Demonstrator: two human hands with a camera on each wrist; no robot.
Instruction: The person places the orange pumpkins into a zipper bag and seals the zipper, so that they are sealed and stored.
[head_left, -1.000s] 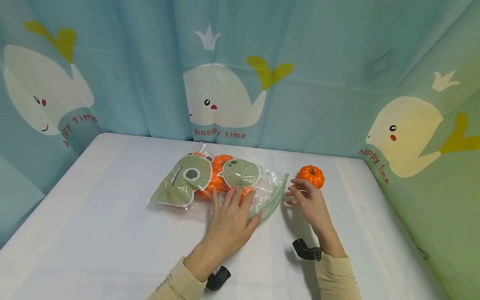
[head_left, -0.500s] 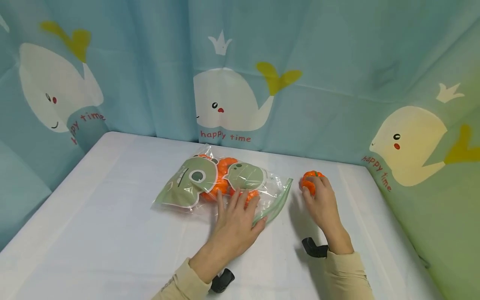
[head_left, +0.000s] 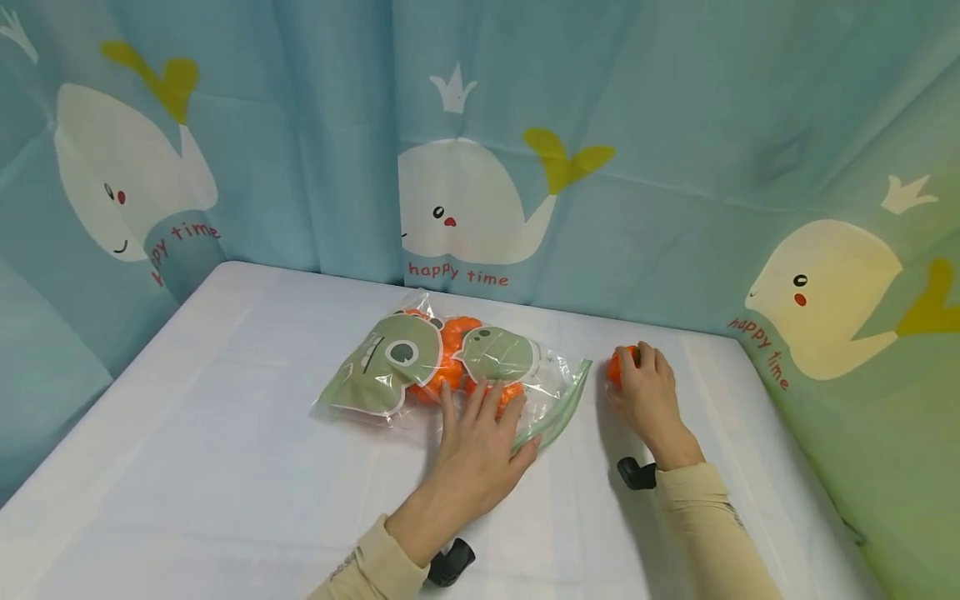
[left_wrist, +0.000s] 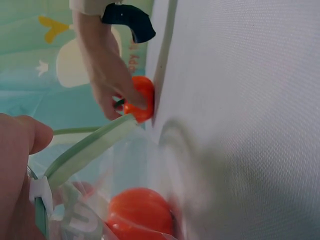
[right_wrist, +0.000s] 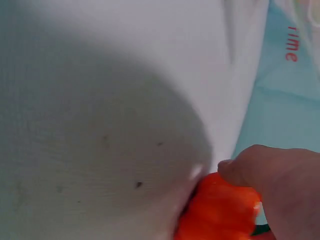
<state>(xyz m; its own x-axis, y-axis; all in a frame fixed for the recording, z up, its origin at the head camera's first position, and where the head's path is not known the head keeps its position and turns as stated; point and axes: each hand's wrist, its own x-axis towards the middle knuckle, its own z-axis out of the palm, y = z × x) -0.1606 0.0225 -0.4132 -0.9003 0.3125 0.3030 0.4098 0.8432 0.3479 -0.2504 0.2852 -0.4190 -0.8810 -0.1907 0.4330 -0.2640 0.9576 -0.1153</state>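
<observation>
A clear zip bag [head_left: 557,415] printed with green cartoon animals lies on the table, its green zip edge facing right. Several orange toy pumpkins [head_left: 452,335] show inside it. My left hand [head_left: 476,467] rests on the bag's near side with fingers spread; the left wrist view shows its thumb by the green edge and a white zip slider [left_wrist: 41,194], with the bag's mouth parted. To the right of the bag, my right hand [head_left: 651,406] grips a small orange pumpkin [right_wrist: 220,212] with a green stem, thumb on its near side. The pumpkin sits at the tabletop, partly hidden by the fingers.
The white-covered table [head_left: 225,467] ends at a blue curtain [head_left: 315,167] with whale prints behind it. A green curtain part [head_left: 892,467] hangs along the right side. Black camera mounts [head_left: 452,562] stick out from both wrists.
My right hand has moved right from beside the bag's edge to the loose pumpkin and taken hold of it. My left hand stays on the bag. The head view has shifted slightly.
</observation>
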